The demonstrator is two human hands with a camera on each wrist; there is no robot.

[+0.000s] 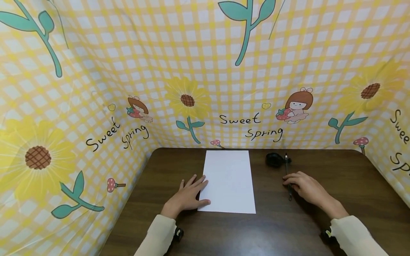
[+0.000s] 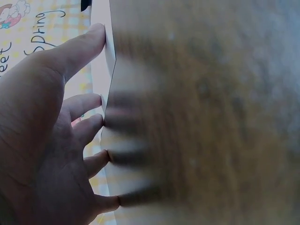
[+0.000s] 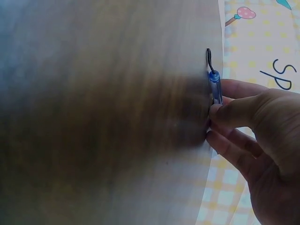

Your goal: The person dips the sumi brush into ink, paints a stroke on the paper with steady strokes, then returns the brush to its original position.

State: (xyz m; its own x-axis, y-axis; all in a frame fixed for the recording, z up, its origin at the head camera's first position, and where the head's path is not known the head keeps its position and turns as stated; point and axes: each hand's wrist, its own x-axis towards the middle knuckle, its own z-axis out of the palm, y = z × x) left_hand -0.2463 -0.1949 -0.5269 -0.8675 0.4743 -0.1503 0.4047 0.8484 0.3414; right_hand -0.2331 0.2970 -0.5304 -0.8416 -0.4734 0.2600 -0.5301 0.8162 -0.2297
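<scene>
Legible in black, loosely handwritten letters on the yellow-checked cloth (image 1: 144,53): "Sweet" above "Spring" (image 1: 264,133), between twelve and one o'clock from the white sheet (image 1: 229,181). Same two words again at ten o'clock, slanting upward on the left side of the cloth; between two and three o'clock, cut off by the frame edge to "Swee" and "Sp". In the left wrist view, "Spring" and "eet" toward ten o'clock; in the right wrist view, "Sp" toward two. Printed around the words: sunflowers (image 1: 187,100), girl figures (image 1: 298,101) with strawberries, and pink spotted mushrooms (image 1: 361,141).

At three o'clock from the sheet, apart from it: a slim, dark pen-like stick (image 3: 215,86), pinched between thumb and fingers of the right hand (image 1: 305,186). Aimed nearly at twelve, with a pale band and dark tip at that end; at the six o'clock end, translucent blue with a black loop. Just by the far end, at two o'clock from the sheet, a lumpy black object (image 1: 273,160); cannot tell whether touching the stick.

Plain white and rectangular, the sheet, flat on the dark wood-grained table (image 1: 234,231). At its eight o'clock, the left hand (image 1: 187,197), fingers spread, resting at the sheet's left edge, grasping nothing.
</scene>
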